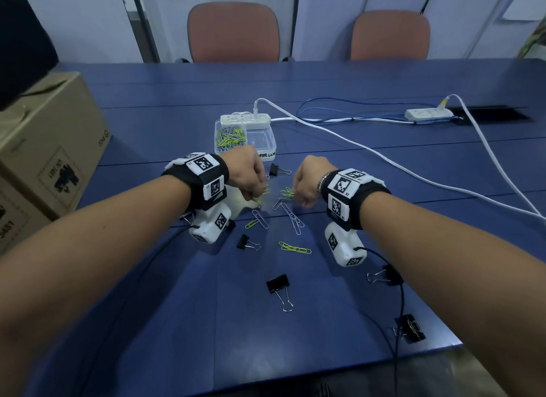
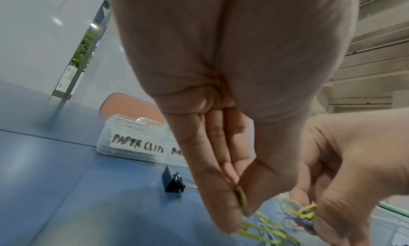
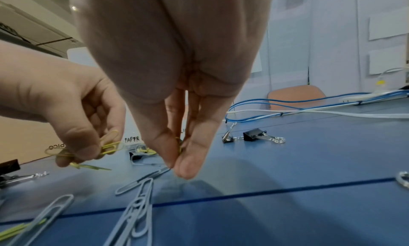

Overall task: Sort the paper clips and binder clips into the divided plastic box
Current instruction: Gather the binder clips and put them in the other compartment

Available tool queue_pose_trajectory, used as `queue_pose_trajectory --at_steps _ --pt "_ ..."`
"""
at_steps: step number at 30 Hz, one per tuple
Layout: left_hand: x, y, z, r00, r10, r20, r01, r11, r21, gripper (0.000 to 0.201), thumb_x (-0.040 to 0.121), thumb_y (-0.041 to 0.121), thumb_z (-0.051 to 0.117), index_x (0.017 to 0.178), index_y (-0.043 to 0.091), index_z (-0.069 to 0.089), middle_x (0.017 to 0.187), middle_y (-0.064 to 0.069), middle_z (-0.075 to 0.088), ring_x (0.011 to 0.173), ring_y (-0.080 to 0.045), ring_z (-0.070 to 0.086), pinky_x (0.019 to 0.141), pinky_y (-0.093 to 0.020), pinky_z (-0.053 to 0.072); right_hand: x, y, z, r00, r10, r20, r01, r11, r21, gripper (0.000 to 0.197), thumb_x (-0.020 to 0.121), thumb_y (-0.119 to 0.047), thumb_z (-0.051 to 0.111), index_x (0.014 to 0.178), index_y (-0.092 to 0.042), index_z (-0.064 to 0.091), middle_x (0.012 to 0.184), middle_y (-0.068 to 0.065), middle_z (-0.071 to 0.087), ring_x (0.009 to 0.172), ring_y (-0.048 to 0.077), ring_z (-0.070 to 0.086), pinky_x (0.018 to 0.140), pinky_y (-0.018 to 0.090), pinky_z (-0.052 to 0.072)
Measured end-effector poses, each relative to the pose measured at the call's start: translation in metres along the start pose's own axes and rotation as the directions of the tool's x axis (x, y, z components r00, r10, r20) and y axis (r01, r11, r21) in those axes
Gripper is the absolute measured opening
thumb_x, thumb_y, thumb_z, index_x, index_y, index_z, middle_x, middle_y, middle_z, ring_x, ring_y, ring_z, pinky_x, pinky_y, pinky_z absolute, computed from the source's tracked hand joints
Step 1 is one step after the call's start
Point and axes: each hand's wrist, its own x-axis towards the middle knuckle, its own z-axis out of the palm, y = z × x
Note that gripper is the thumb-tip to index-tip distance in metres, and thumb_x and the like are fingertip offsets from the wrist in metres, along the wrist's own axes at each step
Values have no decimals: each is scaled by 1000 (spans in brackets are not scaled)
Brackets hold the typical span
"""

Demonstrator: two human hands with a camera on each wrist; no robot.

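Paper clips (image 1: 288, 192) are pinched by the left hand (image 1: 247, 172) and right hand (image 1: 310, 180) mid-tabletop, one compartment of the divided plastic box (image 1: 267, 148) being partly filled and the binder clips (image 1: 279, 287) left unsorted.

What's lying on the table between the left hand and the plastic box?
In the left wrist view, one black binder clip lies on bare tabletop between the left hand and the plastic box.

We see the clear divided plastic box (image 1: 267, 148) on the blue table (image 1: 369, 166), just before a white power strip (image 1: 245, 121); its left compartment holds thin wire paper clips (image 1: 231, 136). Nearer us, loose paper clips (image 1: 291, 216) lie between our two wrists, black metal binder clips (image 1: 277, 284) scattered around them. Brown cardboard boxes (image 1: 53, 148) stand at the table's left.
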Motion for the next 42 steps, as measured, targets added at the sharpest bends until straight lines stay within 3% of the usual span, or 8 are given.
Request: queue_pose_trajectory --at_steps 12,16,18,26,28,32,37,42 --pt "-7 -8 -37 986 -29 -166 6 991 -136 12 71 -10 75 71 2 75 67 -14 73 54 -19 69 62 -27 62 11 -12 -28 999 -8 -43 20 961 276 14 59 2 74 69 -8 79 67 11 75 73 21 76 70 40 63" --pt "2 -16 -68 963 -67 -260 11 977 -211 12 69 -11 77 70 0 76 67 -15 73 64 -27 71 72 -39 63 27 -31 -55 997 -59 -46 72 927 368 9 71 3 77 76 -5 76 56 -1 72 63 15 72 67 30 61" --pt "11 -24 -80 942 -106 -318 21 966 -258 14 68 -10 80 68 3 76 68 -14 74 70 -32 74 74 -43 63 38 -41 -64 998 -50 -38 62 886 460 10 79 5 69 82 -5 70 61 7 70 55 17 68 59 28 60" --pt "58 -50 -89 845 -239 -479 130 960 -249 25 69 -6 80 62 17 76 74 -8 75 73 -24 74 73 -37 63 87 -80 -68 999 36 -13 -22 819 573 11 71 9 75 77 1 71 70 20 68 58 29 66 70 44 62" --pt "68 -57 -84 836 -240 -494 152 965 -212 24 72 -4 75 76 19 80 86 -5 77 82 -21 73 77 -29 59 101 -87 -65 998 62 -9 -45 806 591 15 70 7 76 84 4 73 76 21 72 57 28 66 71 47 62" --pt "79 -74 -81 841 -257 -475 150 956 -252 36 80 6 69 111 22 71 110 -15 72 84 -26 73 76 -31 60 127 -102 -57 997 82 -9 -62 808 586 32 70 3 77 100 0 69 82 19 75 52 24 66 66 48 62" --pt "69 -89 -90 794 -299 -529 67 908 -413 27 80 7 63 102 21 59 89 -16 73 75 -34 74 71 -49 62 148 -124 -43 996 90 -9 -74 872 484 29 69 -12 87 95 -3 75 82 14 76 74 28 75 68 46 63" --pt "46 -91 -91 807 -221 -548 38 945 -324 22 81 7 57 90 26 61 82 -14 73 72 -36 69 68 -44 62 145 -134 -37 1000 20 10 -22 955 295 35 70 -28 87 92 -5 74 83 11 76 74 26 75 74 45 62"
